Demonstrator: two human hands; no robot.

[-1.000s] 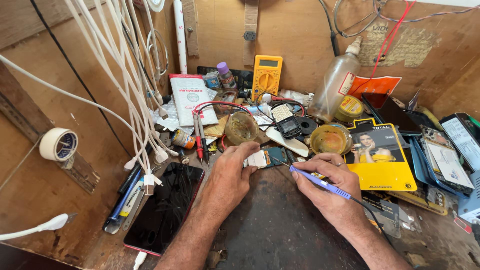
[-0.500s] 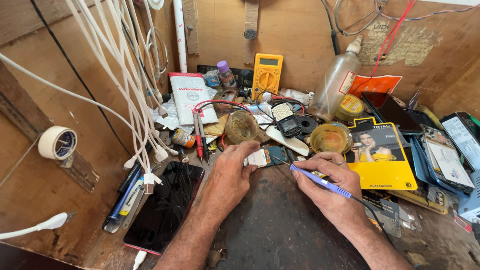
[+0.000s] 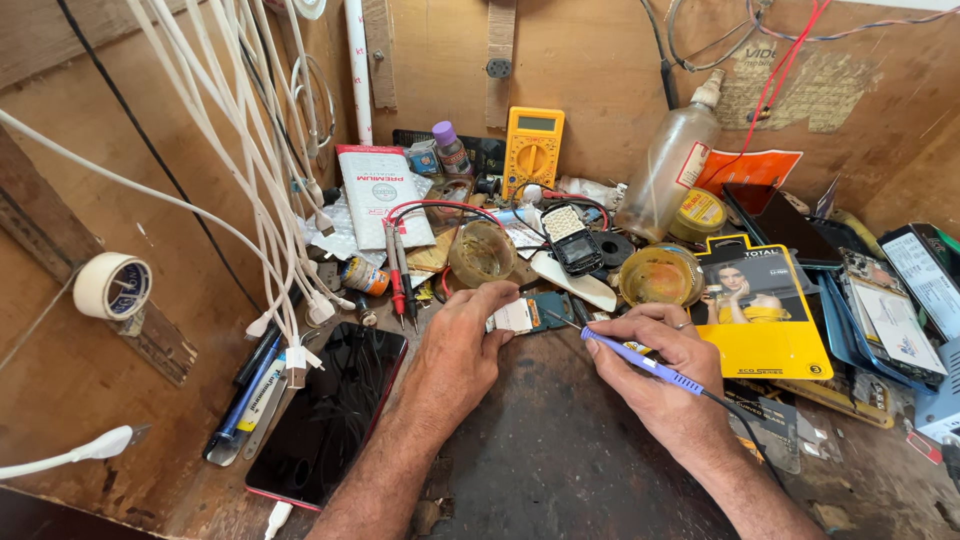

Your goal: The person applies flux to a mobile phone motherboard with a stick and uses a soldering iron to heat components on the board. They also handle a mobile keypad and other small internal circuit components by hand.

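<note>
Little has shifted since before: left hand [image 3: 462, 345] still pinches the small circuit board [image 3: 528, 313]; right hand [image 3: 655, 375], at three o'clock, grips the purple soldering iron [image 3: 640, 361].

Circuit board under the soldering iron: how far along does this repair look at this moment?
Done: the small circuit board lies bare on the bench, out of any casing. In hand: the left hand pins its white end down, while the right hand holds the purple soldering iron, tip at the board's edge. Left: no joint is clear enough to judge, and the board is not back in any housing.
</note>
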